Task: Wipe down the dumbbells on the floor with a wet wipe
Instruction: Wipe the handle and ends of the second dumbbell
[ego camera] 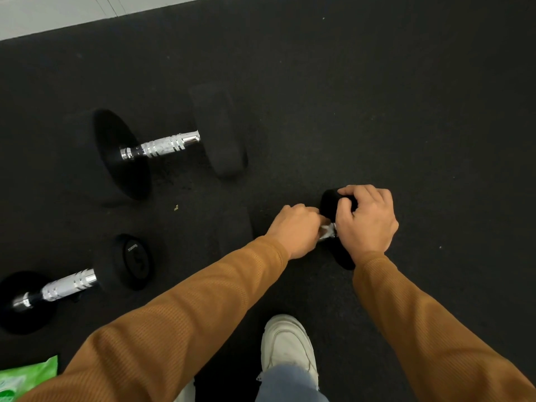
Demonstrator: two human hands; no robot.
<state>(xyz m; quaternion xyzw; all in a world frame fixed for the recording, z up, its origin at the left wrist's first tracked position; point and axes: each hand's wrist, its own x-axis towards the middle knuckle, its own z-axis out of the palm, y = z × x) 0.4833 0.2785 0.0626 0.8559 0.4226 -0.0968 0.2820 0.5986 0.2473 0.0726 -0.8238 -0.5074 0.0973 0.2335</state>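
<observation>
The left hand [295, 230], just right of the frame's centre, was clenched round the bar of a small dumbbell [329, 200], knuckles up and fingers tucked under. At its fingertips showed a pale patch [327, 231], and I could not tell whether that was a wipe or the chrome of the bar. Right beside it, almost touching, the right hand [367, 220] grasped the same dumbbell by its black right head, fingers curled over the top edge and thumb on the near side. The lower rim of that head stuck out below the wrist. The dumbbell lay on the black rubber floor [406, 97], its bar nearly all hidden by the 2 hands, with a dark block to the left of the left hand that looked like its other head. Both arms wore rust-brown sleeves [203, 309] running in from the bottom edge.

Between the arms, at bottom centre, stood 1 white shoe [287, 343] under a frayed pale jeans hem [290, 381]. A medium dumbbell [68, 287] with a ribbed chrome bar lay at lower left, well apart from the hands. A large dumbbell [159, 146] lay at upper left. A green packet [29, 375] poked in at the bottom-left corner. A pale strip [58, 15] edged the floor at top left.
</observation>
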